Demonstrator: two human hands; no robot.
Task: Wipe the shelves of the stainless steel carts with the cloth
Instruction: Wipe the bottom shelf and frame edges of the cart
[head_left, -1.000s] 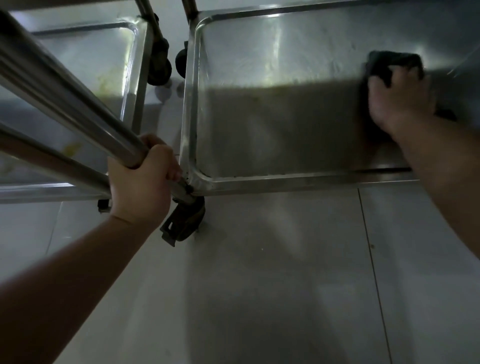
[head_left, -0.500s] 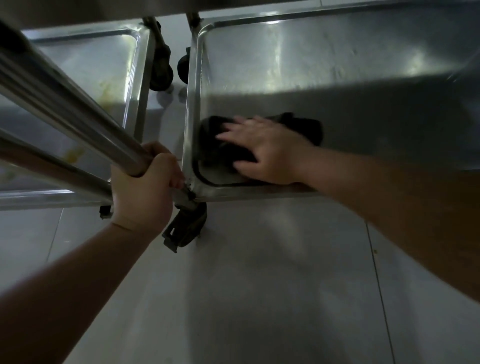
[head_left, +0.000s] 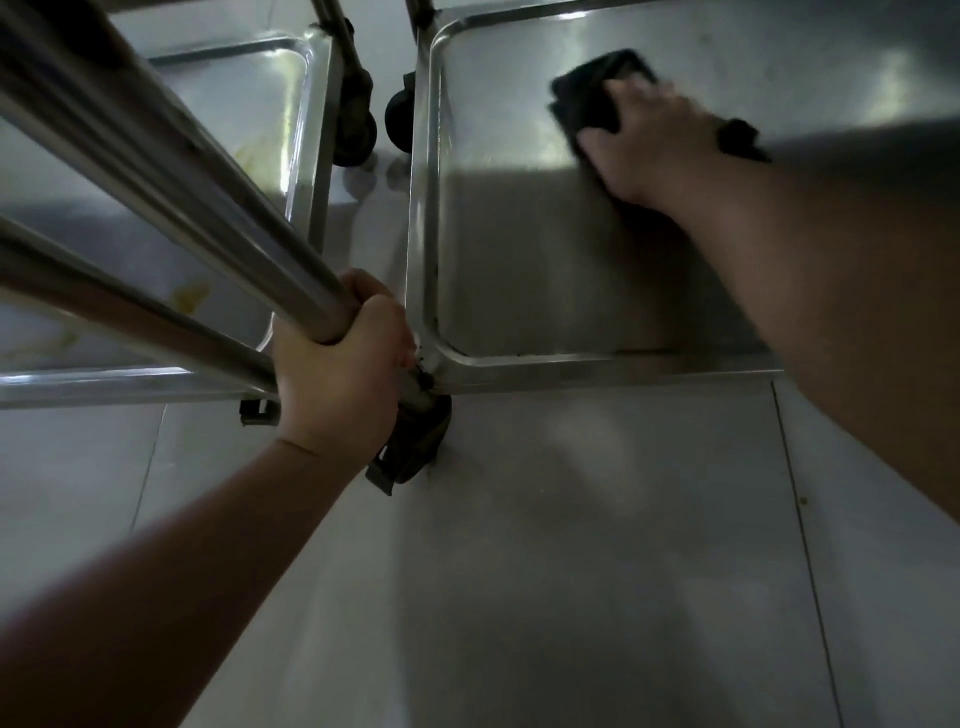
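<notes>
The cloth (head_left: 597, 98) had been swept from the near left corner of the shelf (head_left: 519, 270) toward its far side, pressed flat under the right hand (head_left: 649, 145), fingers laid together. The post (head_left: 311, 306) stayed gripped by the left hand (head_left: 343, 379). Another pass appeared done.

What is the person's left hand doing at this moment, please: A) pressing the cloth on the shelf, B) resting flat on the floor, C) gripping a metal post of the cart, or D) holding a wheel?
C: the left hand is curled round the metal post near the corner of the shelf, while the right hand presses the dark cloth on that shelf.
</notes>
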